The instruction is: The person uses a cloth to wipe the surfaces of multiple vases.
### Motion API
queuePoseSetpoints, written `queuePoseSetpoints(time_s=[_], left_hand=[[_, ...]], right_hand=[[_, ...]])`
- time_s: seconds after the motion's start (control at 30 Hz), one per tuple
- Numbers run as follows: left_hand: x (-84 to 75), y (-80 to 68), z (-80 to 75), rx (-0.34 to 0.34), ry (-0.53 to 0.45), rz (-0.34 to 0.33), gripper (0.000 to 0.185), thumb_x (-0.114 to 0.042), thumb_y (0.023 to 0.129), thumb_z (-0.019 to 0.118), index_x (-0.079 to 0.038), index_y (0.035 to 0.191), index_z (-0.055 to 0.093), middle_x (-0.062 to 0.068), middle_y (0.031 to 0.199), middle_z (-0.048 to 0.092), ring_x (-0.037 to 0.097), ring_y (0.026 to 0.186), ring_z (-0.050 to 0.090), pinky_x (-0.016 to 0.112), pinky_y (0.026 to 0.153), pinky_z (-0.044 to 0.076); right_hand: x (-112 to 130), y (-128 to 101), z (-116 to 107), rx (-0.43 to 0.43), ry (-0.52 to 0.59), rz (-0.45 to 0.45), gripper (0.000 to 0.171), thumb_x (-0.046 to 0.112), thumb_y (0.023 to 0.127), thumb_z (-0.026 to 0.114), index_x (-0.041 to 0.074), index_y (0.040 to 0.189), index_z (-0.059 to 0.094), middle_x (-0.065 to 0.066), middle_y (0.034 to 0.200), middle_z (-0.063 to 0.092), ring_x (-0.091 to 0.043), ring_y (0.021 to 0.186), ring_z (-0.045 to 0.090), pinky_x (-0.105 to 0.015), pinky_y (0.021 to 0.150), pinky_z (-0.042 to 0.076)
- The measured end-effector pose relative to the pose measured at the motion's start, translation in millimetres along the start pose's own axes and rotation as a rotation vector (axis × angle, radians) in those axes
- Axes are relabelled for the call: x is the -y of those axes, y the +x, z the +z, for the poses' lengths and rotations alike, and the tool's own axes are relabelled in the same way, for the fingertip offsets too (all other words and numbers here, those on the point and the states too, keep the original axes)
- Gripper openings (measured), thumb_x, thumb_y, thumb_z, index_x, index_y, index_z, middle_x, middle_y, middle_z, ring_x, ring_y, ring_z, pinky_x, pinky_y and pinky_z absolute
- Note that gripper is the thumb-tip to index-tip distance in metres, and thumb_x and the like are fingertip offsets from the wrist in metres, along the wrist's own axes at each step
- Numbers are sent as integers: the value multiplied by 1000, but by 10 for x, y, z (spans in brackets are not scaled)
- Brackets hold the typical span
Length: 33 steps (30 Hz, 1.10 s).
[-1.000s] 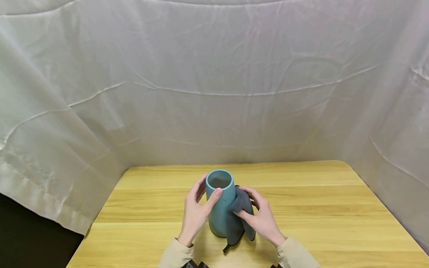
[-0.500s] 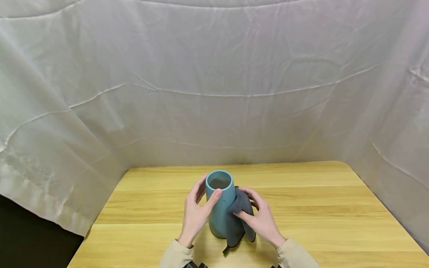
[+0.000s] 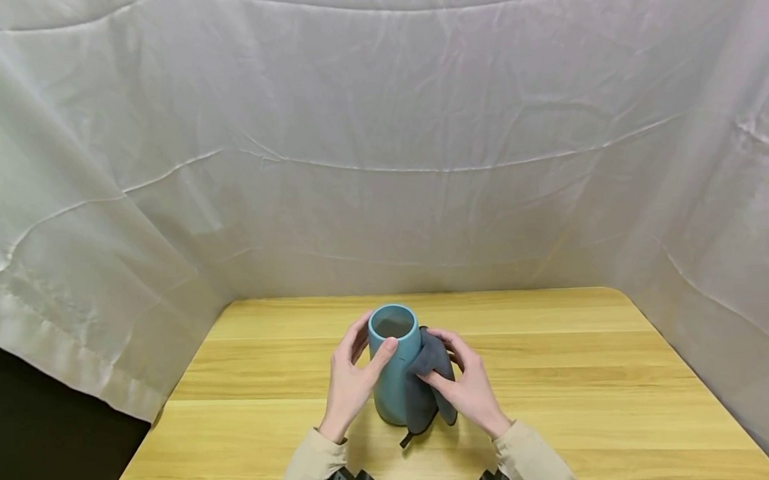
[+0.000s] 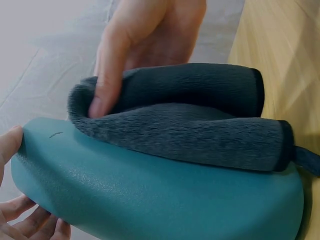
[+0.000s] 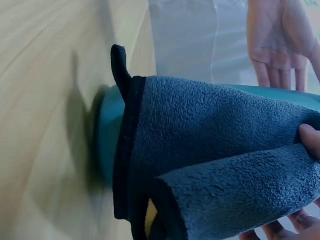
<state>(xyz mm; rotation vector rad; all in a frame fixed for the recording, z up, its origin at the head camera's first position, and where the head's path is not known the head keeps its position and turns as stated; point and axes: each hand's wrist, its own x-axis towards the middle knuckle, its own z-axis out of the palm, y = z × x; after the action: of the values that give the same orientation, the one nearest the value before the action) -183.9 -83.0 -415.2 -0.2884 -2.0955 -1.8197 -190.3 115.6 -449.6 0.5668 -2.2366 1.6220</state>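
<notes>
A white sheet [image 3: 419,126] backs the wooden table [image 3: 587,402]. A teal vase [image 3: 392,381] stands upright near the table's 6 o'clock edge. At the vase's 9 o'clock the left hand [image 3: 351,379] grips the neck, fingers curled behind, thumb across the front below the rim. At 3 o'clock the right hand [image 3: 466,389] presses a folded grey cloth [image 3: 428,387] against the vase's side, fingers and thumb curled round it, wrist angled in from 5 o'clock.

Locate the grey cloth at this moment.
In the head view, the grey cloth lies against the right side of the upright teal vase, gripped by the right hand.
</notes>
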Motion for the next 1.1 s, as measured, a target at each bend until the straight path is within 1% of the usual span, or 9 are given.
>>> queuePoseSetpoints(time_s=[0.17, 0.37, 0.5, 0.57, 0.7, 0.87, 0.97, 1.1], left_hand=[[-4, -2, -4, -1, 0, -1, 55, -22, 90, 77, -20, 141, 57, 6, 138, 64, 25, 132, 59, 48, 116, 43], [-6, 0, -2, 0, 2, -1, 55, -22, 90, 77, -21, 141, 57, 5, 138, 64, 25, 133, 59, 49, 116, 42], [-5, -1, -1, -1, -1, 5, 55, -21, 90, 77, -21, 141, 57, 6, 138, 64, 25, 133, 58, 48, 116, 43], [-6, -1, 0, -1, -3, 8, 55, -21, 90, 77, -20, 141, 57, 6, 138, 64, 25, 133, 58, 47, 116, 43], [-8, -1, 1, 1, -3, 8, 54, -21, 90, 77, -20, 141, 57, 6, 138, 64, 25, 133, 58, 48, 116, 43], [-8, -1, 4, 1, -3, 7, 54, -21, 90, 77, -20, 140, 57, 6, 138, 64, 25, 132, 59, 48, 116, 43], [-6, -3, 4, 3, -3, 5, 54, -21, 90, 77, -21, 141, 57, 5, 138, 64, 25, 132, 59, 48, 116, 43], [-4, -4, 3, 3, -3, 5, 55, -21, 90, 77, -22, 141, 57, 5, 138, 64, 24, 133, 58, 47, 116, 42]], right_hand=[[-74, -57, 14, 8, -12, 44, 57, 13, 84, 81, 19, 136, 59, -6, 135, 65, -21, 115, 62, -36, 95, 52], [-113, -87, 30, 1, -14, 52, 57, 13, 84, 82, 19, 136, 59, -7, 134, 65, -21, 114, 62, -34, 93, 53], [-83, -64, 27, -2, -9, 59, 58, 12, 83, 82, 20, 136, 59, -6, 136, 65, -21, 115, 62, -36, 95, 51], [-50, -43, 20, 0, -1, 50, 58, 11, 84, 81, 20, 136, 59, -6, 137, 64, -20, 117, 61, -37, 96, 51], [32, 15, 2, -8, 8, -1, 58, 9, 84, 80, 19, 137, 59, -7, 137, 64, -16, 118, 61, -35, 98, 52], [107, 63, -14, -17, 15, -53, 58, 6, 84, 80, 16, 137, 58, -9, 137, 63, -17, 118, 61, -32, 97, 53], [104, 58, -15, -14, 6, -52, 58, 6, 83, 80, 15, 137, 59, -10, 136, 64, -18, 117, 62, -34, 96, 53], [37, 21, -12, 2, -13, -12, 58, 10, 83, 81, 17, 136, 59, -8, 135, 65, -21, 116, 63, -38, 96, 53]])
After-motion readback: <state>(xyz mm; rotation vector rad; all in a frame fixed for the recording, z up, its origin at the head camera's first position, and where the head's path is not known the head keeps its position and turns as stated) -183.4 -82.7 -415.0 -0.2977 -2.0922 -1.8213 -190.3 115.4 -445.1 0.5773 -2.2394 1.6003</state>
